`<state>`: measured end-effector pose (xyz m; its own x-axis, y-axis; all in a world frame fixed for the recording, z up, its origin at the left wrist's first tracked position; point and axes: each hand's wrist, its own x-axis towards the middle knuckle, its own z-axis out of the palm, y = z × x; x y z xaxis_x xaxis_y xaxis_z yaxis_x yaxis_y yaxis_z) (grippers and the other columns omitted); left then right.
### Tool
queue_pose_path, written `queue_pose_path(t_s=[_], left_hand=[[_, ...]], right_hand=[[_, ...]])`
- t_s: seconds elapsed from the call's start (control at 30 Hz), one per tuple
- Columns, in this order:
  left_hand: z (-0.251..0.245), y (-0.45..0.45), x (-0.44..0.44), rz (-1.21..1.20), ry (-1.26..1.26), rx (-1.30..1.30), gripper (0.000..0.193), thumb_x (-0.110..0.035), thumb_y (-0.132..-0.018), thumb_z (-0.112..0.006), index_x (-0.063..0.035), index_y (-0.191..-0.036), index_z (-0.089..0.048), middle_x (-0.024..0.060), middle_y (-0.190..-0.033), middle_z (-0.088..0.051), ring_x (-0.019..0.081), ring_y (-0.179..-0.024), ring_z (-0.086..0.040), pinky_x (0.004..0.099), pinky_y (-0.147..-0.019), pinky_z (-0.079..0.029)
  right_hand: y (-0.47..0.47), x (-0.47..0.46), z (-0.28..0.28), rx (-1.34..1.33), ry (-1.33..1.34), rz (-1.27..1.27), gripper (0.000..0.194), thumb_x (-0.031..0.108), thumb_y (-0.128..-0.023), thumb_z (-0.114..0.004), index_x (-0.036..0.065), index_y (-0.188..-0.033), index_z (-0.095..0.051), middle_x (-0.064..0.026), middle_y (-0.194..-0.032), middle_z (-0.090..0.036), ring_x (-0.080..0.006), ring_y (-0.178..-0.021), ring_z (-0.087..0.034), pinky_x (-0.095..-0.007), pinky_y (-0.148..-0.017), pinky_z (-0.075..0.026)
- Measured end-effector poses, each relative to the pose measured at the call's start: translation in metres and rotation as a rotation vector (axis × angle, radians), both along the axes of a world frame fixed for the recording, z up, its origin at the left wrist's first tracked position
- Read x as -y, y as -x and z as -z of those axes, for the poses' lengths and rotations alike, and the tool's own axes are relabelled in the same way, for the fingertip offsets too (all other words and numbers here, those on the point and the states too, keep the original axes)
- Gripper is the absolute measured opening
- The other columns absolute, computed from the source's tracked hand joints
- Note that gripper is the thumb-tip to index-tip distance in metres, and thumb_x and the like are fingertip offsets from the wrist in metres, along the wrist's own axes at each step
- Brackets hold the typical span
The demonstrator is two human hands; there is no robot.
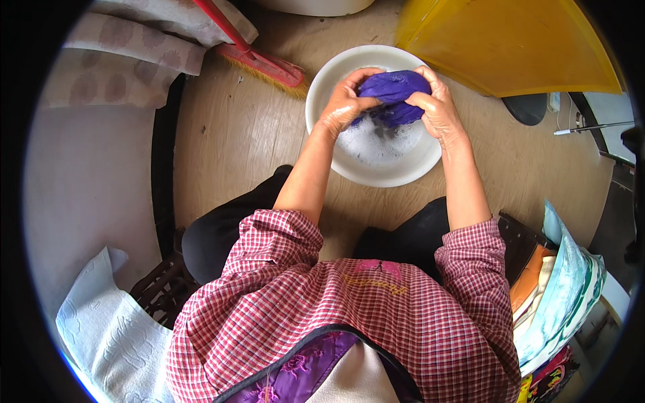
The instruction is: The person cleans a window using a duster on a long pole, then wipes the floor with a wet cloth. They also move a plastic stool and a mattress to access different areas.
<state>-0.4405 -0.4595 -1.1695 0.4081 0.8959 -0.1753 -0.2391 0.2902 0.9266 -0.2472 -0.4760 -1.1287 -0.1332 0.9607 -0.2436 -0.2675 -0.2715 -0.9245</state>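
A wet purple cloth [395, 86] is bunched up between my two hands, over a white basin [322, 75]. My left hand [347, 103] grips its left side, with the thumb on the near face. On the right side, my right hand [437, 103] holds it in the same way. The lower folds of the cloth hang close to the soapy water [378, 143]; whether they touch it I cannot tell. White suds cover much of the water. Both hands look wet, and the fingers behind the cloth are partly hidden.
The basin stands on a wood-look floor [242, 146]. A red broom [267, 65] with yellow bristles lies left of it, beside a patterned curtain [136, 43]. A yellow panel [509, 45] rises at the far right. Bags and cloths [564, 302] are stacked by my right side.
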Motion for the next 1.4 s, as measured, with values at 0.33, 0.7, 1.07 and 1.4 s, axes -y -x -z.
queue_pose_path(t_s=[0.33,0.7,1.07,1.4], left_hand=[[0.001,-0.01,0.006,0.086,0.156,-0.037,0.084,-0.021,-0.062,-0.086,-0.0022,-0.131,-0.044,0.0079,-0.12,-0.055,0.0205,-0.112,-0.052,0.0329,-0.098,-0.041],[0.003,-0.004,0.007,0.445,0.518,0.898,0.048,-0.018,-0.082,-0.058,0.0046,-0.123,-0.053,0.0228,-0.108,-0.065,0.033,-0.097,-0.066,0.0399,-0.089,-0.051],[0.013,0.005,0.001,0.334,0.172,-0.027,0.053,-0.005,-0.074,-0.071,-0.0014,-0.123,-0.055,0.0053,-0.112,-0.062,0.0164,-0.107,-0.055,0.031,-0.098,-0.042],[0.02,-0.049,0.023,-0.073,-0.324,-1.062,0.072,-0.026,-0.066,-0.072,-0.0069,-0.125,-0.033,0.0204,-0.076,-0.065,0.0424,-0.076,-0.063,0.0455,-0.078,-0.05]], right_hand=[[0.039,-0.012,0.003,-0.014,-0.038,-0.035,0.034,0.015,-0.084,-0.059,-0.007,-0.109,-0.062,-0.0111,-0.109,-0.062,-0.0175,-0.105,-0.055,-0.0282,-0.092,-0.042],[0.048,-0.026,0.047,-0.897,0.089,-0.226,0.057,0.04,-0.087,-0.064,0.01,-0.131,-0.044,-0.0135,-0.117,-0.055,-0.0351,-0.114,-0.053,-0.0491,-0.096,-0.046],[0.024,-0.042,-0.016,-0.222,-0.157,-0.311,0.022,0.008,-0.095,-0.051,-0.004,-0.113,-0.055,-0.0151,-0.1,-0.062,-0.0297,-0.097,-0.067,-0.0377,-0.086,-0.055],[0.049,-0.069,0.038,1.335,-0.088,0.2,0.019,0.016,-0.086,-0.057,0.002,-0.1,-0.055,-0.0268,-0.091,-0.065,-0.0446,-0.084,-0.063,-0.0495,-0.074,-0.05]])
